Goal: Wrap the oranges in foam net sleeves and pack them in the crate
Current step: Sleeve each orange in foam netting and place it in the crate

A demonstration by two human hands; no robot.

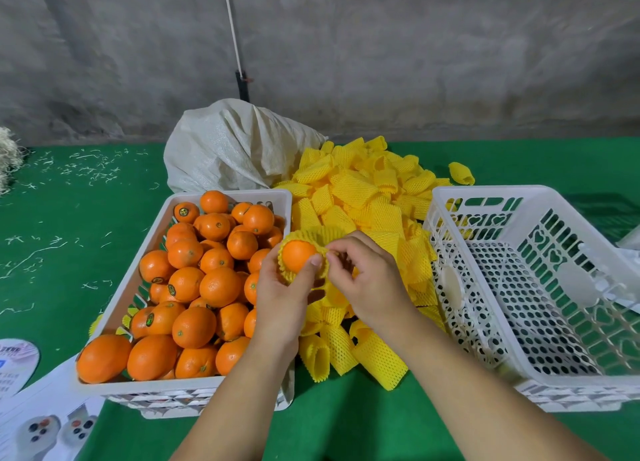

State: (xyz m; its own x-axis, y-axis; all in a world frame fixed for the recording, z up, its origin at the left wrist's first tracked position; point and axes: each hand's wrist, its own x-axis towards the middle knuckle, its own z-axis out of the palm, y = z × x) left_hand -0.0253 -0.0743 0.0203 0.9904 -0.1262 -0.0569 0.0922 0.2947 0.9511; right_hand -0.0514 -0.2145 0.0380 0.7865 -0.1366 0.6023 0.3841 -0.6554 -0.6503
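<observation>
1. Orange, round and glossy (pixel 297 257), sits in the left hand (pixel 280 298), thumb curled round it, between the full white plastic crate of oranges (pixel 114 304) and the empty white perforated crate (pixel 540 197).
2. Yellow foam net sleeve (pixel 308 239) is bunched round the fruit, top bare.
3. Right hand (pixel 367 280) fingers (pixel 341 249) pinch the sleeve rim on the fruit's right.
4. Empty crate lies to the right, nearer the right hand.
5. Spare ribbed, soft sleeves (pixel 363 190) are piled on the green desk (pixel 86 197).

Two white crates (pixel 530 287); one sack (pixel 235 149); oranges (pixel 194 287), sleeves (pixel 363 190) uncountable.
</observation>
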